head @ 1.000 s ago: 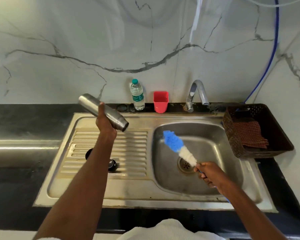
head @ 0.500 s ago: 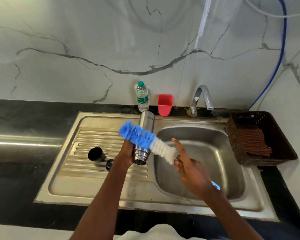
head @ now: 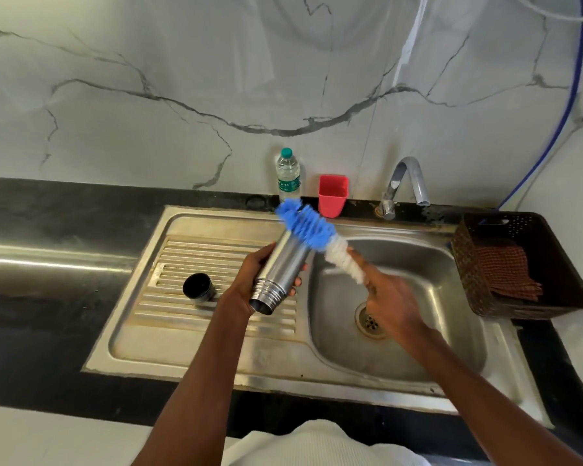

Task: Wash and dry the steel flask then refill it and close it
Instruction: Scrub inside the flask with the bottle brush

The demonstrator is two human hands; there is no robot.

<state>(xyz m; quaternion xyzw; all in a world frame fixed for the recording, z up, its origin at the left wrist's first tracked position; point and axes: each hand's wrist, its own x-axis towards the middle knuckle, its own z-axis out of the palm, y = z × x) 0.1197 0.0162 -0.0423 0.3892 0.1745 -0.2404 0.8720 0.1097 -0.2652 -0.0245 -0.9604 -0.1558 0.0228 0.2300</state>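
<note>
The left hand (head: 249,284) grips the flask (head: 280,270), mouth toward the person, above the drainboard's right edge. The right hand (head: 387,297) grips the brush (head: 312,230), now shifted to the flask's base end. Outside scrubbing proceeds; drying and refilling remain.

A home kitchen: a steel sink (head: 401,358) with drainboard and tap (head: 405,183), set in a black counter (head: 48,210) under marble wall.
</note>
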